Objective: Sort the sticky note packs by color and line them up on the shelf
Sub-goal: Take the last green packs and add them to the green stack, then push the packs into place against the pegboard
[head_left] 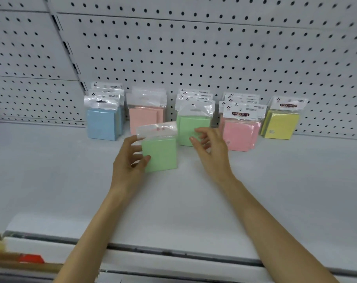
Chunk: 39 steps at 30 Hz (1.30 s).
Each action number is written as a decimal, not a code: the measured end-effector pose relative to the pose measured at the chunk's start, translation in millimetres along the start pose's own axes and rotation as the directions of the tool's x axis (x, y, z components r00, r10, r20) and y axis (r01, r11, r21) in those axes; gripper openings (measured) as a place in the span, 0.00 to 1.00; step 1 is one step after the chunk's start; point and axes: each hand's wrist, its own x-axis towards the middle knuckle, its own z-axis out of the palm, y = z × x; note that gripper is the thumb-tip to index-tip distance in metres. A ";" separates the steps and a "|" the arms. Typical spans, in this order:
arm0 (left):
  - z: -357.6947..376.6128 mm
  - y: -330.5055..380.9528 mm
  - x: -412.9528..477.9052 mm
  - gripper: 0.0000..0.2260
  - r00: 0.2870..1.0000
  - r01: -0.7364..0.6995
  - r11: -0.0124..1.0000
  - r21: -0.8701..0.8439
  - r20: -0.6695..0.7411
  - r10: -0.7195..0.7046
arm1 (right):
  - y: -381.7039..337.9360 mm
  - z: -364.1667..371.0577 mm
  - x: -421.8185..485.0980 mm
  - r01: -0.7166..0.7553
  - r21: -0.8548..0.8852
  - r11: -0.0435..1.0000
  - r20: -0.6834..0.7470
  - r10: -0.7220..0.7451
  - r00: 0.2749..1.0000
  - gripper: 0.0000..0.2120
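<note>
1. The left hand (130, 158) pinched the loose mint-green, plastic-wrapped sticky note pack (161, 154) by its left edge. The pack stood upright, just front-left of the standing green pack row (194, 123).
2. The right hand (210, 152), fingers slack and holding nothing, hovered nearer that row's front.
3. A flat white shelf (275, 190) ran before the row, with white pegboard (214, 58) behind.

Bare shelf (51, 180) before pack rows (194, 119)

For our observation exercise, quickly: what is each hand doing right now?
Left hand: grips the loose green pack by its left edge.
Right hand: open, fingers relaxed, holding nothing.
</note>
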 end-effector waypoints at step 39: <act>187.0 79.3 28.5 0.28 0.744 -0.663 0.597 0.452 0.486 0.458 | 79.6 -256.3 -28.3 -0.058 -0.701 0.710 -0.018 0.064 0.998 0.21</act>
